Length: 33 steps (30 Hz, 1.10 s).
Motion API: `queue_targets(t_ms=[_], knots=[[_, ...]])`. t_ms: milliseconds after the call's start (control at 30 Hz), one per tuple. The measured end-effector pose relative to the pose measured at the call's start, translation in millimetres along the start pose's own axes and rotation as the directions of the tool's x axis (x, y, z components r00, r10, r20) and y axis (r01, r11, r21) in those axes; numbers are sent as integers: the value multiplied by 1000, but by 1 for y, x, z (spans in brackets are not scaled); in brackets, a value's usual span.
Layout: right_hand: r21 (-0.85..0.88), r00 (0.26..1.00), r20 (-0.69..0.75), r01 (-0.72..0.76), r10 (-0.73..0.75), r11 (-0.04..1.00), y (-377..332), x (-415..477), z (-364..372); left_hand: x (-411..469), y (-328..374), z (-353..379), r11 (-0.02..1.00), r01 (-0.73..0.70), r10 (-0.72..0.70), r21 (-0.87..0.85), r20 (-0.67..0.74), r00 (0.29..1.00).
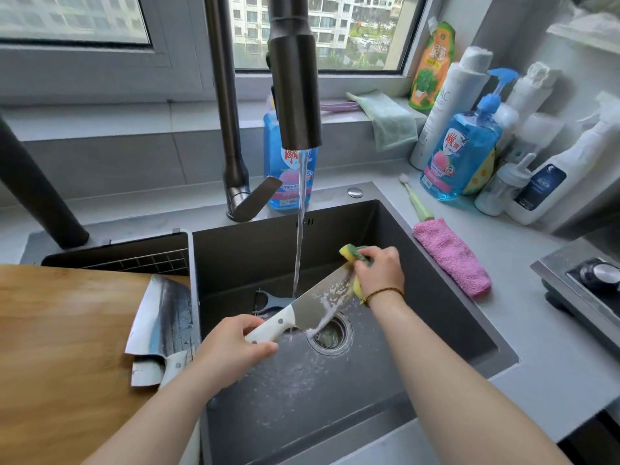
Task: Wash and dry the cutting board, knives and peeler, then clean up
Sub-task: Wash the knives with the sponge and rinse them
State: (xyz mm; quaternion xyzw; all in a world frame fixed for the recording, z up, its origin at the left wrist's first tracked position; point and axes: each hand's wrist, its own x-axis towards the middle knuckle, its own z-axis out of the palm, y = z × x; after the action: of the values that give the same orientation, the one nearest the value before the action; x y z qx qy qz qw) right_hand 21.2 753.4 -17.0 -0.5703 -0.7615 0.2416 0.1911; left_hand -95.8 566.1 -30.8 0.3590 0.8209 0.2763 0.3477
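Head view. Grips a knife [315, 307] with the left hand [231, 344], fingers and thumb curled round the white handle, blade angled up and away to the right over the sink [436, 297]. Holds a yellow-and-green sponge [352, 251] in the right hand [379, 271], fingers closed on it, folded over the far end of the blade; suds along the blade's edge. Shows water [299, 229] falling from the faucet [295, 95] just behind the blade, between the two grips. Shows the peeler [268, 302] lying on the sink floor just beyond the left-hand grip, and the drain [330, 335] just right of that grip, under the blade. Shows the cutting board [60, 347] left of the left-hand grip, beside the sink, with a cleaver [164, 317] lying on its near edge over a smaller blade [146, 372]. Shows a pink cloth [451, 258] on the counter, right of the sponge grip.
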Motion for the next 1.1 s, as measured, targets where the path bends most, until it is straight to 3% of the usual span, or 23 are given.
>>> queue_targets(t_ms=[67,233,433,567,767,967,1033,1100], knots=[[-12,1000,10,11,-11,1000,-6,-9,7,0,1,0,1000,2,-2,-10,-7,1000],[65,930,201,300,-307,952,-21,-63,37,3,3,-3,996,35,-36,-77,-6,999],[64,988,53,139,-142,988,-16,-37,21,2,13,2,994,4,-3,-107,10,1000],[54,922,185,336,-340,940,-19,-65,29,4,16,0,989,20,-18,-145,11,1000],[62,972,163,160,-168,985,-14,-49,26,3,18,2,969,93,-47,-231,194,980],[91,915,186,346,-358,934,-17,-66,27,6,13,-3,945,110,-63,-309,158,985],[81,938,159,300,-309,951,-17,-51,22,4,11,-3,952,93,-53,-291,143,988],[125,983,67,160,-169,979,-14,-33,16,0,10,-3,968,63,-36,-242,114,993]])
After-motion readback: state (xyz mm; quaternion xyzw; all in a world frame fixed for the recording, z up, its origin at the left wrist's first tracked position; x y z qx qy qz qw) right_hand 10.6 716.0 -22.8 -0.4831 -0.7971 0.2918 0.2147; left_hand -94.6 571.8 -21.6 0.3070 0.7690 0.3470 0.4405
